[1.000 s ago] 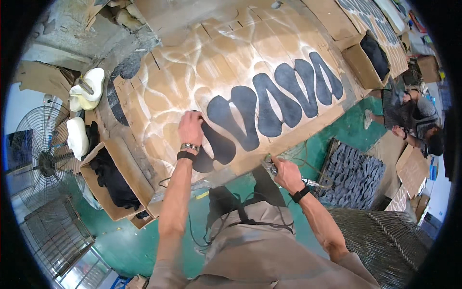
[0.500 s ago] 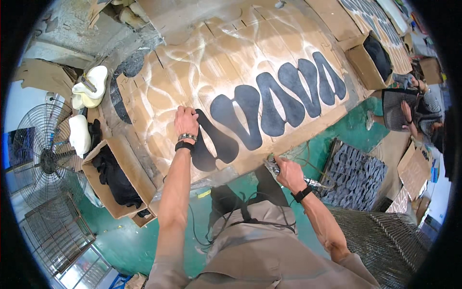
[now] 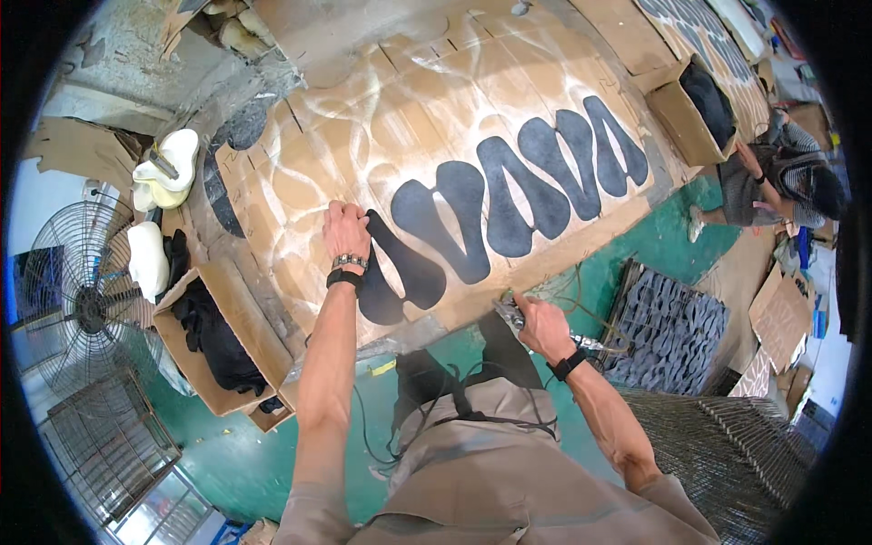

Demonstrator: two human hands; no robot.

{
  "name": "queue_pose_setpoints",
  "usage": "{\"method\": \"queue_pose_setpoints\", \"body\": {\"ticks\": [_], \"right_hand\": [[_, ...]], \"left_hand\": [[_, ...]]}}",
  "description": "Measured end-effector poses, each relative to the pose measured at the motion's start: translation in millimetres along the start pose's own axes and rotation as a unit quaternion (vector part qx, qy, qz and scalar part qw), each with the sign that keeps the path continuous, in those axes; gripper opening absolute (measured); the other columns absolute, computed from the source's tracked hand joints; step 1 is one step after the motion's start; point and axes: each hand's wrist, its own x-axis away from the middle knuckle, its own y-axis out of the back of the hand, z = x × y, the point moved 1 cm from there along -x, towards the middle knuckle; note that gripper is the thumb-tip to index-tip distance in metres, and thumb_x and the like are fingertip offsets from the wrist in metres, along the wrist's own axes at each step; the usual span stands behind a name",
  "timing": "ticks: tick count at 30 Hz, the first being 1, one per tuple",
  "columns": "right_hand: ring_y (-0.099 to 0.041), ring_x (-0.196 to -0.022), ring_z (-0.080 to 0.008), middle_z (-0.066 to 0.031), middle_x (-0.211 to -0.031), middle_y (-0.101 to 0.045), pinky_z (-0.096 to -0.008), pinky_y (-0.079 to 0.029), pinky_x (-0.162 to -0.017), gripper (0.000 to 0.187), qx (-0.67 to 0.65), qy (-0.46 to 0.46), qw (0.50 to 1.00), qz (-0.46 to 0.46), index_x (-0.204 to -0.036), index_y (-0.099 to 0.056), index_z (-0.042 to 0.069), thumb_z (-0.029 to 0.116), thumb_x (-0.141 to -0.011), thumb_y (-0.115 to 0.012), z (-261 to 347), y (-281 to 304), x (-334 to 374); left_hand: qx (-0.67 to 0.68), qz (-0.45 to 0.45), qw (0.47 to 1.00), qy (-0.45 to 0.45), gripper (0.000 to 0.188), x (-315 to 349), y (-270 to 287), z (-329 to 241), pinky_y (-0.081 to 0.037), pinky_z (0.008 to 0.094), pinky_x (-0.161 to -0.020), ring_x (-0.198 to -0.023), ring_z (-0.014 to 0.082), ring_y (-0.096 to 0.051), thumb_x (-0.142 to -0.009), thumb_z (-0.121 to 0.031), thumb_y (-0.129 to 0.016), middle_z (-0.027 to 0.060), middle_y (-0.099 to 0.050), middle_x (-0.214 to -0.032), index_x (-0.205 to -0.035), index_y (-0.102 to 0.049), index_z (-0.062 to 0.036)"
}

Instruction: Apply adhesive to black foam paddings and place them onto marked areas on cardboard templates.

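A slanting row of dark, sole-shaped pieces (image 3: 520,193) lies on a cardboard sheet (image 3: 363,118) streaked with white. The fingers of my left hand (image 3: 347,233) are bent and closed over the upper end of the leftmost sole (image 3: 381,302), hiding that end. Its lower part stays flat on the cardboard beside the neighbouring sole (image 3: 406,259). Just off the sheet's near edge, my right hand (image 3: 547,329) is wrapped round a metal spray gun (image 3: 510,314). A thin hose trails from the gun.
An open carton (image 3: 222,341) with black cloth stands at the left, near a wire fan (image 3: 89,309). White moulded forms (image 3: 168,170) sit behind it. On the right are another carton (image 3: 692,113), a rack of dark pieces (image 3: 670,331) and a co-worker (image 3: 781,173) at the far right.
My hands hold nearly the same poses, while the whole view has shifted slightly. The co-worker at the right has leaned in, with an arm now reaching toward the carton there.
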Motion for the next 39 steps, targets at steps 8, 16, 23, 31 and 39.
{"method": "queue_pose_setpoints", "body": {"ticks": [8,16,23,31,39], "right_hand": [[-0.073,-0.089,-0.0390,-0.0180,-0.095,-0.072,-0.0483,-0.060,-0.074,0.050,0.006,0.015,1.000,-0.012,-0.123,-0.063,0.005,0.006,-0.074,-0.068,-5,-8,-2],[-0.072,-0.087,-0.0402,-0.0182,-0.094,-0.071,-0.0501,-0.059,-0.072,0.044,0.003,0.012,1.000,-0.007,-0.119,-0.062,0.005,0.006,-0.076,-0.066,-1,-4,-2],[-0.072,-0.085,-0.0407,-0.0189,-0.092,-0.071,-0.0506,-0.059,-0.071,0.040,0.007,0.017,1.000,-0.020,-0.116,-0.061,0.005,0.005,-0.076,-0.065,-1,-7,-3],[-0.073,-0.085,-0.0408,-0.0204,-0.093,-0.072,-0.0506,-0.059,-0.071,0.038,-0.005,0.006,1.000,-0.013,-0.115,-0.062,0.004,0.005,-0.077,-0.065,-1,-1,-1],[-0.073,-0.089,-0.0402,-0.0202,-0.096,-0.073,-0.0500,-0.059,-0.074,0.047,-0.005,0.002,1.000,0.016,-0.123,-0.063,0.003,0.005,-0.076,-0.065,-2,0,-1]], "left_hand": [[0.078,0.034,0.996,-0.006,0.033,-5,-5,15,-0.052,0.0474,-0.093,-0.104,0.0378,-0.066,-0.081,-0.023,-0.081,0.0146,-0.074,-0.106,-0.108,-0.072,-0.0081],[0.069,0.110,0.988,0.077,0.030,-19,-5,20,-0.056,0.0463,-0.087,-0.100,0.0370,-0.072,-0.082,-0.028,-0.084,0.0161,-0.077,-0.103,-0.107,-0.077,-0.0114],[0.073,0.113,0.981,0.137,0.033,-21,-6,21,-0.055,0.0470,-0.089,-0.102,0.0388,-0.071,-0.082,-0.030,-0.083,0.0176,-0.076,-0.103,-0.109,-0.076,-0.0111],[0.001,-0.010,0.995,-0.101,0.023,61,14,-52,-0.047,0.0482,-0.095,-0.101,0.0358,-0.063,-0.084,-0.017,-0.076,0.0105,-0.067,-0.101,-0.104,-0.070,-0.0093],[0.064,0.104,0.980,-0.157,0.022,146,-13,-78,-0.053,0.0470,-0.079,-0.089,0.0339,-0.065,-0.080,-0.015,-0.077,0.0128,-0.063,-0.092,-0.099,-0.070,-0.0069]]}}
